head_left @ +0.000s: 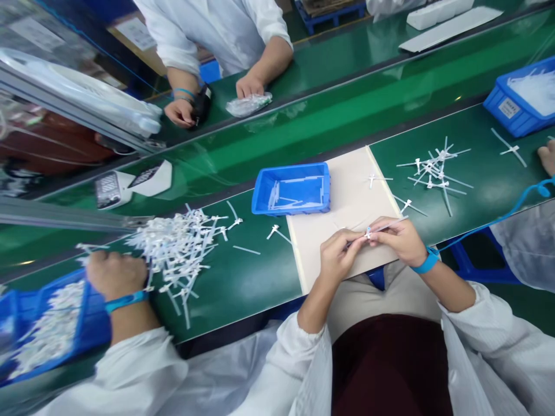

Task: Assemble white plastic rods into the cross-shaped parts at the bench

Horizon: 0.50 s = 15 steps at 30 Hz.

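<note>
In front of my lap, my left hand (339, 254) and my right hand (401, 238) meet over a beige board (347, 173). Between my fingertips is a small white plastic connector (368, 232) with a bit of blue on it. A clear thin tube (395, 223) runs from it past my right fingers. Both hands are closed in a pinch on this piece. On the board's right part lies a similar connector with tube (372, 179). A blue bin (291, 212) with short clear tubes stands at the board's back left corner.
A large pile of tubed connectors (177, 245) lies left, beside a co-worker's hand (116, 274) and a blue bin (93, 315). More pieces (436, 167) lie right, near another blue bin (515, 110). Across the bench, another person's hand (250, 86) touches a plastic bag (248, 105).
</note>
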Motion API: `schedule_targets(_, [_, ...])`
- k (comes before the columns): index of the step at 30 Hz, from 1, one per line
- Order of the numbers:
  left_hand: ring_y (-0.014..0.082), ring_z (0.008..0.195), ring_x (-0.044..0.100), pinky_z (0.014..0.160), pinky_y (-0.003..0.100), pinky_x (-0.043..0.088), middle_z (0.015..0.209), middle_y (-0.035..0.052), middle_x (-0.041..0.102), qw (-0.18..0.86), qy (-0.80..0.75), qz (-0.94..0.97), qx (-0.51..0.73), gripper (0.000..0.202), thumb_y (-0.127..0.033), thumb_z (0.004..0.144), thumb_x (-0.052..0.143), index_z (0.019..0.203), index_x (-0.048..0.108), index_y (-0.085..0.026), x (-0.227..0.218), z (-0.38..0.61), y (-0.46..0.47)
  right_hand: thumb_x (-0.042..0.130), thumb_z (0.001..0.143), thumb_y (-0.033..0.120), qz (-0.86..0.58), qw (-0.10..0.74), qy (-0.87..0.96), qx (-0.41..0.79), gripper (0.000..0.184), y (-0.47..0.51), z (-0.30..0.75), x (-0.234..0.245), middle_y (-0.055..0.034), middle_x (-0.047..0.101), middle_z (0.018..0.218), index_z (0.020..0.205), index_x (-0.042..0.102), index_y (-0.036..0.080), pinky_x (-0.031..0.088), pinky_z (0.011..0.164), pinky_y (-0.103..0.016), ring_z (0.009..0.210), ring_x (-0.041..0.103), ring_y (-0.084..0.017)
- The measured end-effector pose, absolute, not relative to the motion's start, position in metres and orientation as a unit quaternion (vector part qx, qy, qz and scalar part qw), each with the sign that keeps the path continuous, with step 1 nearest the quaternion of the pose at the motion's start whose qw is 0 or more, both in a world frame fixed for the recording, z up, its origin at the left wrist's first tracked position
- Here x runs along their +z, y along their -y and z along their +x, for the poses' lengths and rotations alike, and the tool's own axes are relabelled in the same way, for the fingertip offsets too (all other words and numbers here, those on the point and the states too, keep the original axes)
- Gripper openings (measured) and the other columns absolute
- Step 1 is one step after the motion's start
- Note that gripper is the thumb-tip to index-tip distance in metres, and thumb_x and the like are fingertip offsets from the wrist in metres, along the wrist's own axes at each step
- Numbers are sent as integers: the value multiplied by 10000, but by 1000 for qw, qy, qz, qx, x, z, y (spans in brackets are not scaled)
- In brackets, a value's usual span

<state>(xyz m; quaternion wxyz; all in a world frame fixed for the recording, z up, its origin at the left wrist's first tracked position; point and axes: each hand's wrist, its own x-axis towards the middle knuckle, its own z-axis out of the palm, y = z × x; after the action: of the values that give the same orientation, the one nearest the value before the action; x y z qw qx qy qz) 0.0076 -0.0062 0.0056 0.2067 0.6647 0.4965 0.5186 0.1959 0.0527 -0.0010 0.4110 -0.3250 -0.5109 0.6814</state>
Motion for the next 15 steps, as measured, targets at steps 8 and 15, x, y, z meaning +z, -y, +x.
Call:
schedule_targets(8, [168,792,795,774,295,619,899,48,845,175,-452,705,517,118,-243,1049,700,1015,808,-207,6,5,4,956,783,457,-327,398,491,702,276,-52,197,1,-60,798,908,864,859,211,655,750,-332,738,751,-184])
schedule_targets(15, [174,813,797,793,306,620,922,46,848,171,-460,717,496,163,-255,1077,651,1045,806,-213,5,3,7,942,810,420,-318,397,499,702,216,-51,198,8,-60,800,915,869,867,227,659,767,-349,752,754,-190])
